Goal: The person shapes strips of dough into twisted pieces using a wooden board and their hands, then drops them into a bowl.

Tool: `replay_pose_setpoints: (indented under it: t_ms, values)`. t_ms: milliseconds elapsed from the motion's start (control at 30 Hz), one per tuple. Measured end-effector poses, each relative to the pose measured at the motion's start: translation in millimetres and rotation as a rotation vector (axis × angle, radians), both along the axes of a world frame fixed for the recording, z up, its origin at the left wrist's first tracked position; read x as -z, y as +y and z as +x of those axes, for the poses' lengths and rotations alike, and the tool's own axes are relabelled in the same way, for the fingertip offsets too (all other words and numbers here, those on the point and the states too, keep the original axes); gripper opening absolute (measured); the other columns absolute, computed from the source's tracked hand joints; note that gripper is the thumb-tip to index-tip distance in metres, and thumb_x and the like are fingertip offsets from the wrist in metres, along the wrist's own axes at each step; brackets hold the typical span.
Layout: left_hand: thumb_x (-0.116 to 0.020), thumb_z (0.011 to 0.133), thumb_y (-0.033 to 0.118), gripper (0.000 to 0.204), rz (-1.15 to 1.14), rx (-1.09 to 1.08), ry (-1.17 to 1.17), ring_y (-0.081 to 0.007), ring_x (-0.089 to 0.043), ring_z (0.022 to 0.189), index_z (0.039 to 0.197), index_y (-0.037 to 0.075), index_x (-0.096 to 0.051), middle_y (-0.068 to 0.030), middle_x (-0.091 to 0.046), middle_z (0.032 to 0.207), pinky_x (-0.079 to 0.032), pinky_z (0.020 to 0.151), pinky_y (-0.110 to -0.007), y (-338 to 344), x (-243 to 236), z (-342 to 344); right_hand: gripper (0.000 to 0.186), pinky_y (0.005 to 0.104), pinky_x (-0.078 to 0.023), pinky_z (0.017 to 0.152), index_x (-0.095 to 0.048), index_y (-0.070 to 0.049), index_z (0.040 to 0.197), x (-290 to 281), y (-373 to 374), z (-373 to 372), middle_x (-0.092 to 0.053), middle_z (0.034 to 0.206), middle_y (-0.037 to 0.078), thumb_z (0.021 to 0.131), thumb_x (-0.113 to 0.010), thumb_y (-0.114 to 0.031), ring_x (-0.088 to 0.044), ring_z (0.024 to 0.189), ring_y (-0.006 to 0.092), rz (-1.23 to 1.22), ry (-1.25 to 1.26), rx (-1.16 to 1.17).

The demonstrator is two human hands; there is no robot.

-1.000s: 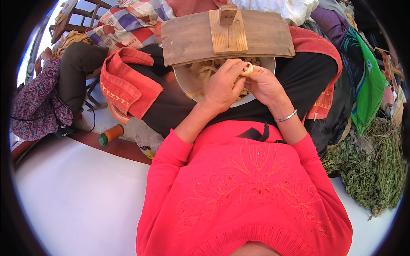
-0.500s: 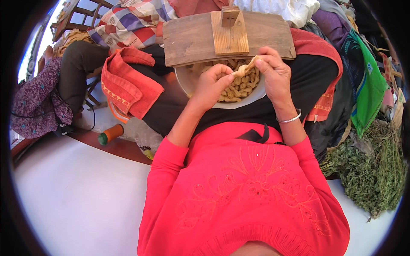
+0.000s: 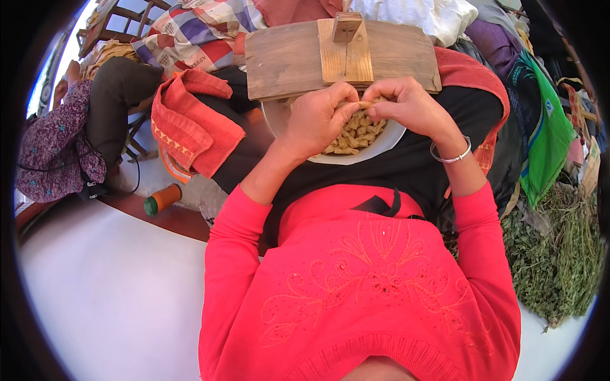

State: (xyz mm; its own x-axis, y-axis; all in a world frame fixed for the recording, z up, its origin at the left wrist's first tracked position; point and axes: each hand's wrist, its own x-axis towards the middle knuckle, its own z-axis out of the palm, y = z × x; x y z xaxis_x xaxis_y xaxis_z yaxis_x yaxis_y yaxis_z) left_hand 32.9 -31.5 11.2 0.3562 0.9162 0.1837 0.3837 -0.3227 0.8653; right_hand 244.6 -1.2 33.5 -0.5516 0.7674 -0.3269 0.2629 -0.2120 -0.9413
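Over a white bowl point(image 3: 381, 141) in my lap, my left hand point(image 3: 325, 115) and my right hand point(image 3: 408, 109) pinch a thin pale tan strip point(image 3: 362, 103), stretched short between their fingertips. Small tan knotted pieces point(image 3: 351, 136) of the same look lie in the bowl, partly hidden by my hands. A weathered wooden board point(image 3: 283, 60) rests across the back of the bowl, with an upright wooden block point(image 3: 347, 26) on a lighter plank at its middle. My fingers partly cover the strip, so its shape is hard to tell.
Red towels point(image 3: 194, 127) drape over my legs. Another person's patterned sleeve point(image 3: 54, 152) shows at left, near an orange spool point(image 3: 166, 198). A checked cloth point(image 3: 197, 35) and white sack point(image 3: 413, 16) sit behind the board; dried plants point(image 3: 553, 260) and a green cloth point(image 3: 540, 146) are at right.
Both hands have shifted and turned. The right hand came down from its raised spot half a second ago, and the looped strip now shows as a short straight length between my fingers.
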Motion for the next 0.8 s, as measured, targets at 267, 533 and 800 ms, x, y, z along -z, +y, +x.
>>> replay_pose_setpoints:
  t_ms: [267, 533, 800]
  values:
    - [-0.057, 0.094, 0.01, 0.01, -0.375, 0.072, -0.219, -0.0038, -0.048, 0.073, 0.094, 0.0, -0.059, 0.0034, -0.056, 0.079, -0.041, 0.062, -0.021, 21, 1, -17, 0.015, 0.0203, -0.043, 0.061, -0.064, 0.0, 0.1, -12, 3, 1, -0.057, 0.074, -0.004, 0.088, -0.062, -0.009, -0.05, 0.067, 0.0035, 0.149, -0.105, 0.074]
    - [-0.058, 0.092, 0.013, 0.014, -0.414, -0.067, -0.244, -0.0039, -0.05, 0.07, 0.098, 0.001, -0.062, 0.0029, -0.059, 0.079, -0.04, 0.06, -0.02, 62, 15, -27, 0.018, 0.0287, -0.047, 0.065, -0.066, -0.002, 0.099, 25, 27, -15, -0.063, 0.074, 0.007, 0.09, -0.059, -0.016, -0.056, 0.067, 0.0147, 0.46, -0.159, 0.361]
    - [-0.061, 0.089, 0.014, 0.016, -0.286, -0.161, -0.125, -0.0095, -0.052, 0.066, 0.09, -0.002, -0.062, -0.0019, -0.06, 0.074, -0.042, 0.059, -0.026, 83, 46, -16, 0.014, 0.0371, -0.048, 0.066, -0.065, -0.003, 0.095, 38, 40, -28, -0.063, 0.08, 0.018, 0.087, -0.059, -0.012, -0.062, 0.074, 0.0319, 0.82, -0.388, 0.271]
